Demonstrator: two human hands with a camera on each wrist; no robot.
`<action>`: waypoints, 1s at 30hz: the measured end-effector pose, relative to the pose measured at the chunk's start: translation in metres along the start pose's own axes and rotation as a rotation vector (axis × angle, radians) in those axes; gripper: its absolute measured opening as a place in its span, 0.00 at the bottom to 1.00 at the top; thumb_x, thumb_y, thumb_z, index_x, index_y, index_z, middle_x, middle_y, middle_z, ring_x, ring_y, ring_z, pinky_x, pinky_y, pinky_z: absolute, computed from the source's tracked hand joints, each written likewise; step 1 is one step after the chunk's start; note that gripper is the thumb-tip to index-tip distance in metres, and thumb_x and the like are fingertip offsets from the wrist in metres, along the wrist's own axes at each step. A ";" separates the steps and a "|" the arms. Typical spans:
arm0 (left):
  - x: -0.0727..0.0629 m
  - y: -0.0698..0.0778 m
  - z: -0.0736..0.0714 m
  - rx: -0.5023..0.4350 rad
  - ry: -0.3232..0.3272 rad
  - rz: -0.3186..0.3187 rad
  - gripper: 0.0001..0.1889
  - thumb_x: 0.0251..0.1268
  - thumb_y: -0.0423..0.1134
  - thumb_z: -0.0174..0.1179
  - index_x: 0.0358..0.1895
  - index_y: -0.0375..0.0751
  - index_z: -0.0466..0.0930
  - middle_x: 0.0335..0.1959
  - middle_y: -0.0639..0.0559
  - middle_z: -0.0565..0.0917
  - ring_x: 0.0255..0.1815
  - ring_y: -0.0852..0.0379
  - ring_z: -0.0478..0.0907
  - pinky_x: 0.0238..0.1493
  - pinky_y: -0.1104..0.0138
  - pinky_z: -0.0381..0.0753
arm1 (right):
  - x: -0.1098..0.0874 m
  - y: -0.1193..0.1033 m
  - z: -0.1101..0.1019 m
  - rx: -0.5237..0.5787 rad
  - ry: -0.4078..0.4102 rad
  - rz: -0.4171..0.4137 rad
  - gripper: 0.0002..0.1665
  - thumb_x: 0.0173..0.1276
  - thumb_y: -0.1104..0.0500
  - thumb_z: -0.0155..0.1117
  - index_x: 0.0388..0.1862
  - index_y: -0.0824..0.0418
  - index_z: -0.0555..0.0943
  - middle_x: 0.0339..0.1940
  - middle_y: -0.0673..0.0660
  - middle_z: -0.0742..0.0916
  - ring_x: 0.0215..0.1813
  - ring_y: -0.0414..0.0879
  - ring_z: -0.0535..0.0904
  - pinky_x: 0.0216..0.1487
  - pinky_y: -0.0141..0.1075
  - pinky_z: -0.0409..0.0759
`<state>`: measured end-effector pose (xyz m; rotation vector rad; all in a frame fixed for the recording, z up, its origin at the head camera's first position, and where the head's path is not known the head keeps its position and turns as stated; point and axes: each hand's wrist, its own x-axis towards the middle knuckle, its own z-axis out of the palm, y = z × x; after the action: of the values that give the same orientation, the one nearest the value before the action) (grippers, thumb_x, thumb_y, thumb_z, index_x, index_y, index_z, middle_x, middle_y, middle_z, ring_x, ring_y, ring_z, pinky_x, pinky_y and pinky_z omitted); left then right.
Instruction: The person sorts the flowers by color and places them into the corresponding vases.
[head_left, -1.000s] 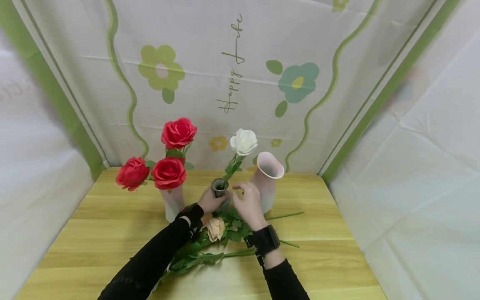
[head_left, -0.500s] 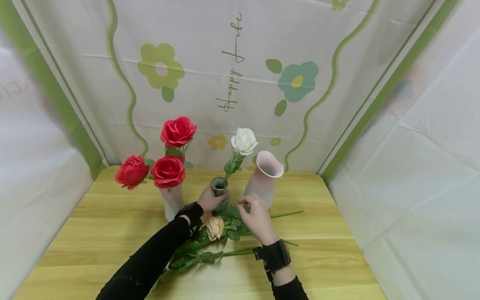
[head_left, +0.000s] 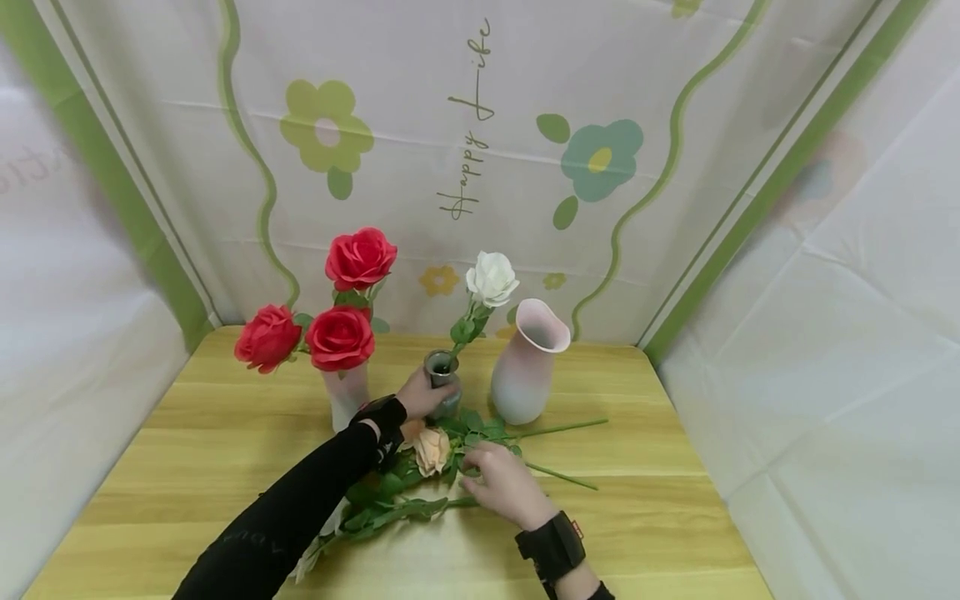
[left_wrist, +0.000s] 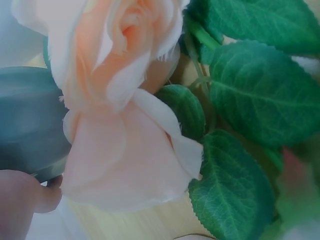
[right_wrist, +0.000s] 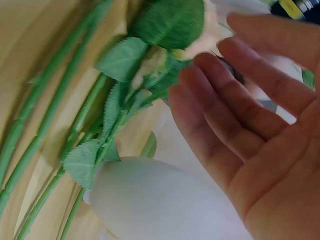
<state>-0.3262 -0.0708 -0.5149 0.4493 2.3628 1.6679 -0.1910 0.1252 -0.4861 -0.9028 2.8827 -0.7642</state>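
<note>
Head view: nearest, the right hand [head_left: 508, 485] hangs at the loose stems [head_left: 562, 477], its fingers slightly bent and close together, pinching nothing; whether the fingertips touch the leaves [head_left: 471, 422] cannot be told. Just left of these fingertips lies the peach rose [head_left: 432, 451], amid bunched foliage. Beyond it, the left hand [head_left: 422, 394] curls fingers and thumb round the gray vase [head_left: 450, 407], from whose mouth the white rose [head_left: 492, 279] leans rightward above the thumb. Past the right fingertips, well apart from them, stands the pink vase [head_left: 522, 383]; left of the left fingers, red roses [head_left: 341, 337] stand in another vase [head_left: 347, 400]. Likely faults: bunched leaves could snag, so that raising one stem drags others; the leaning, seemingly top-heavy white rose could tip its vase should the left grip loosen.
</note>
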 end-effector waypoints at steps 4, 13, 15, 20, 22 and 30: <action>0.000 0.003 -0.002 -0.013 -0.016 -0.003 0.30 0.73 0.42 0.60 0.72 0.37 0.61 0.67 0.37 0.69 0.67 0.40 0.67 0.66 0.52 0.69 | -0.001 -0.001 0.007 -0.091 -0.068 -0.048 0.07 0.61 0.60 0.75 0.39 0.57 0.87 0.43 0.53 0.86 0.48 0.48 0.82 0.42 0.33 0.84; -0.002 0.006 0.000 -0.050 -0.001 -0.018 0.31 0.72 0.40 0.60 0.73 0.38 0.60 0.68 0.37 0.68 0.68 0.41 0.66 0.68 0.53 0.68 | -0.003 0.001 0.017 -0.152 -0.126 -0.048 0.09 0.56 0.61 0.77 0.36 0.53 0.88 0.34 0.44 0.83 0.38 0.39 0.80 0.32 0.27 0.80; -0.003 0.008 0.000 -0.052 0.002 -0.015 0.31 0.72 0.39 0.60 0.73 0.37 0.60 0.68 0.36 0.68 0.68 0.40 0.66 0.67 0.53 0.68 | -0.004 0.003 0.021 -0.152 -0.146 -0.062 0.08 0.54 0.64 0.77 0.30 0.53 0.86 0.27 0.43 0.78 0.29 0.35 0.73 0.24 0.25 0.69; -0.005 0.009 0.001 -0.055 0.016 -0.017 0.30 0.72 0.38 0.60 0.72 0.36 0.61 0.66 0.36 0.70 0.67 0.39 0.67 0.66 0.52 0.69 | -0.005 0.004 0.032 -0.177 -0.144 -0.104 0.14 0.50 0.71 0.73 0.20 0.54 0.79 0.19 0.45 0.69 0.24 0.38 0.59 0.23 0.30 0.52; -0.004 0.008 0.002 -0.054 0.021 -0.020 0.30 0.72 0.39 0.60 0.72 0.36 0.61 0.67 0.37 0.70 0.67 0.40 0.67 0.66 0.53 0.69 | -0.006 0.005 0.034 -0.190 -0.139 -0.103 0.15 0.49 0.72 0.72 0.20 0.52 0.80 0.20 0.45 0.72 0.24 0.36 0.61 0.22 0.29 0.55; -0.003 0.006 0.003 -0.061 0.037 -0.020 0.31 0.72 0.38 0.61 0.73 0.36 0.60 0.68 0.36 0.68 0.68 0.39 0.66 0.67 0.52 0.68 | -0.010 0.006 0.039 -0.238 -0.129 -0.099 0.19 0.47 0.75 0.70 0.22 0.49 0.85 0.23 0.43 0.77 0.25 0.32 0.70 0.19 0.25 0.64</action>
<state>-0.3217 -0.0677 -0.5100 0.3863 2.3271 1.7480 -0.1798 0.1172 -0.5247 -1.0801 2.8732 -0.3548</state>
